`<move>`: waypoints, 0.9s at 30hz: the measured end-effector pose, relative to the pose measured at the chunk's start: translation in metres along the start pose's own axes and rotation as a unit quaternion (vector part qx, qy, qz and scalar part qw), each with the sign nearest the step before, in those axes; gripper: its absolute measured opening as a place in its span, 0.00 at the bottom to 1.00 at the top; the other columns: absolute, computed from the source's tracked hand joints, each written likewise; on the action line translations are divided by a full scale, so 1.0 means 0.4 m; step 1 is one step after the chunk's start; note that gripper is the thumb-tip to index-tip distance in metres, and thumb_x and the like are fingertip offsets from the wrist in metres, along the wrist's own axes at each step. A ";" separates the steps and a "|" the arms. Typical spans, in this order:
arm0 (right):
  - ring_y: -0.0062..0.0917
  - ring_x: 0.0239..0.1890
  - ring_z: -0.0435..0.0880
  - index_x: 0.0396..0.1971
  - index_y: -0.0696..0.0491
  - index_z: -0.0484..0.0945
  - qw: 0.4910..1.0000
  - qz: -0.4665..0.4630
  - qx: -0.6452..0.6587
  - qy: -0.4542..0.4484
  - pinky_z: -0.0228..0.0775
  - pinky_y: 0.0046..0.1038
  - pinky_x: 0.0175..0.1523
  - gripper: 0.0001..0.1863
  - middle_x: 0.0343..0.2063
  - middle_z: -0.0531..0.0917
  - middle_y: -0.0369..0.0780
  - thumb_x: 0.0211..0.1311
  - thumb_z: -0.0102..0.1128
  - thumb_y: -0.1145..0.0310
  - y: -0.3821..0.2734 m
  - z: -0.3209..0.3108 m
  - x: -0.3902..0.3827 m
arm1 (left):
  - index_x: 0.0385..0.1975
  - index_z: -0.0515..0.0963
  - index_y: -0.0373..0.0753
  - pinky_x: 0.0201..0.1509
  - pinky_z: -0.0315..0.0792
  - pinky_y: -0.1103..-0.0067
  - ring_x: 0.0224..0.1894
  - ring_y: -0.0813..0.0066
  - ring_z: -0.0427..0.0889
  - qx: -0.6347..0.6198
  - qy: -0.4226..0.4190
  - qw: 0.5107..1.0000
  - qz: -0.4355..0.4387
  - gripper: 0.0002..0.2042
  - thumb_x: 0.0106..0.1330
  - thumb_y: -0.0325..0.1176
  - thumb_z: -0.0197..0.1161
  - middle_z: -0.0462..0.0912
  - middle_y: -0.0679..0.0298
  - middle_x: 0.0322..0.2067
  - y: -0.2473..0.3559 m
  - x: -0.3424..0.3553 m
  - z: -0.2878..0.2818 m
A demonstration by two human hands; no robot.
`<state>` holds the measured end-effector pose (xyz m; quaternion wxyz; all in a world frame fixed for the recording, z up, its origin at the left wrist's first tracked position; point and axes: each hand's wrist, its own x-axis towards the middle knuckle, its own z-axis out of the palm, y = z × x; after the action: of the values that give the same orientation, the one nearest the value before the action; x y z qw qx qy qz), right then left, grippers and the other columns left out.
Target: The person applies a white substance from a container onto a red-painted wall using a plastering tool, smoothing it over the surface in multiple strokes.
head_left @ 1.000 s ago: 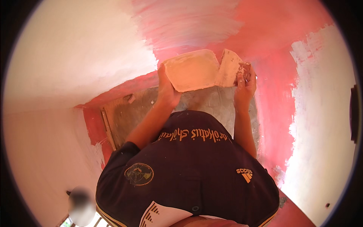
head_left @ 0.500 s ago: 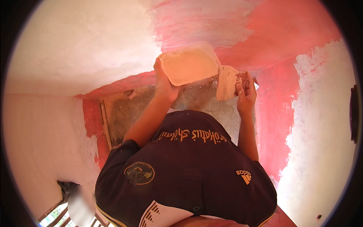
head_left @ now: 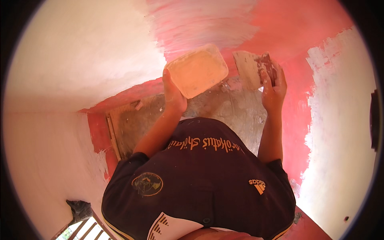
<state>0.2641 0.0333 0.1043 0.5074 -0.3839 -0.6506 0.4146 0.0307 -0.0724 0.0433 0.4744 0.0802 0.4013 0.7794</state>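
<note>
My left hand (head_left: 175,96) is closed round the near left edge of a shallow rectangular plastic tub (head_left: 200,72) with rounded corners. A pale, creamy coating covers the tub's face. To its right, my right hand (head_left: 276,88) grips a wide putty knife (head_left: 249,69) by its dark reddish-brown, smeared end. Pale paste streaks the knife's blade, which points left toward the tub without touching it. Beyond both hands rises the wall (head_left: 200,28), where whitish smears run over pink-red paint.
White coating covers the left wall (head_left: 88,48) and much of the right wall (head_left: 344,120). A stained floor (head_left: 140,120) lies below my hands. At the lower left, a black plastic piece (head_left: 80,210) hangs by a barred opening (head_left: 86,230).
My right hand has drawn the putty knife away from the tub's edge, up and to the right. The tub has tilted and shifted slightly left in my left hand.
</note>
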 end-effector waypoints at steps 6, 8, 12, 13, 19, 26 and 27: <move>0.24 0.49 0.79 0.44 0.58 0.71 0.992 -0.109 -0.012 -0.055 0.70 0.24 0.50 0.07 0.49 0.82 0.45 0.67 0.52 0.80 0.025 0.033 -0.010 | 0.64 0.64 0.45 0.65 0.66 0.68 0.63 0.67 0.69 -0.029 -0.030 0.999 -0.017 0.29 0.74 0.60 0.38 0.70 0.66 0.61 -0.018 -0.006 -0.004; 0.26 0.48 0.80 0.41 0.57 0.71 0.983 -0.148 -0.054 -0.092 0.70 0.26 0.50 0.07 0.48 0.83 0.45 0.66 0.51 0.81 0.032 0.037 -0.016 | 0.64 0.64 0.46 0.65 0.67 0.68 0.63 0.66 0.70 -0.038 -0.041 0.997 -0.052 0.30 0.74 0.61 0.37 0.70 0.66 0.61 -0.018 0.003 -0.012; 0.38 0.51 0.78 0.36 0.54 0.73 0.902 -0.323 -0.247 -0.142 0.66 0.36 0.54 0.07 0.43 0.86 0.43 0.61 0.53 0.81 0.050 0.026 -0.012 | 0.64 0.64 0.47 0.65 0.67 0.68 0.62 0.67 0.70 -0.058 -0.008 0.994 -0.090 0.30 0.74 0.62 0.36 0.71 0.67 0.60 0.015 -0.004 -0.021; 0.41 0.52 0.78 0.34 0.53 0.73 0.907 -0.306 -0.253 -0.141 0.64 0.39 0.56 0.06 0.42 0.87 0.42 0.60 0.54 0.81 0.057 0.020 -0.013 | 0.64 0.64 0.48 0.64 0.67 0.68 0.62 0.67 0.70 -0.053 -0.013 0.995 -0.079 0.30 0.74 0.62 0.36 0.71 0.67 0.60 0.019 -0.001 -0.026; 0.39 0.51 0.80 0.32 0.53 0.75 0.880 -0.377 -0.265 -0.114 0.62 0.39 0.58 0.05 0.42 0.87 0.41 0.62 0.53 0.80 0.035 0.029 0.004 | 0.65 0.64 0.47 0.65 0.67 0.68 0.63 0.68 0.70 -0.036 -0.043 0.998 -0.030 0.30 0.73 0.62 0.37 0.70 0.67 0.61 0.020 0.019 -0.036; 0.40 0.42 0.84 0.43 0.56 0.80 0.881 -0.371 -0.263 -0.130 0.73 0.37 0.47 0.11 0.43 0.86 0.43 0.61 0.55 0.80 -0.007 0.010 0.021 | 0.65 0.63 0.45 0.66 0.66 0.68 0.64 0.69 0.68 -0.004 -0.040 0.999 0.004 0.29 0.75 0.60 0.37 0.70 0.66 0.61 0.025 0.018 -0.015; 0.40 0.41 0.84 0.46 0.56 0.79 0.905 -0.279 -0.282 -0.154 0.75 0.36 0.45 0.14 0.42 0.86 0.44 0.61 0.55 0.79 -0.028 0.009 0.028 | 0.65 0.63 0.45 0.66 0.66 0.68 0.64 0.69 0.68 -0.003 -0.039 0.999 0.002 0.29 0.75 0.60 0.37 0.70 0.66 0.61 0.026 0.016 -0.011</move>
<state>0.2575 0.0392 0.1179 0.3663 -0.2453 -0.8909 0.1092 0.0179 -0.0722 0.0459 0.4886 0.1100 0.3800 0.7777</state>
